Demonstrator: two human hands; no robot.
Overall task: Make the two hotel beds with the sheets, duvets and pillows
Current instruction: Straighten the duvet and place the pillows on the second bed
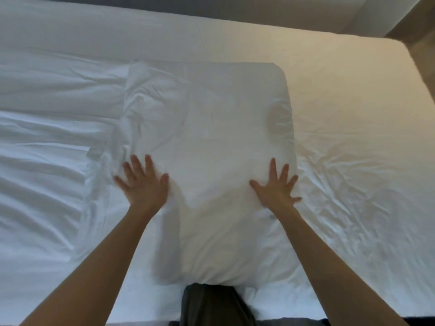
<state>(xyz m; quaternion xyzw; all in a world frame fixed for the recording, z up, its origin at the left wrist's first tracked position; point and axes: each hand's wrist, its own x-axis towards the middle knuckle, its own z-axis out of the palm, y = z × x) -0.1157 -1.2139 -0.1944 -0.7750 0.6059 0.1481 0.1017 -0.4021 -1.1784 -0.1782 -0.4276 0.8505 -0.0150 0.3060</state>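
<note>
A white pillow (207,142) in a creased white case lies lengthwise on the bed, its near end against my dark trousers. My left hand (143,184) rests flat on the pillow's left side with fingers spread. On the pillow's right side my right hand (275,187) also lies flat, fingers apart. Neither hand grips any cloth. Under the pillow stretches a white sheet (341,128), smooth at the far right and wrinkled close to the pillow. A white duvet (42,147) with long folds covers the bed's left part.
The bed's far right corner (407,50) meets a brown floor strip. A grey wall or headboard (211,8) runs along the far side. My trouser leg (211,304) stands at the near edge.
</note>
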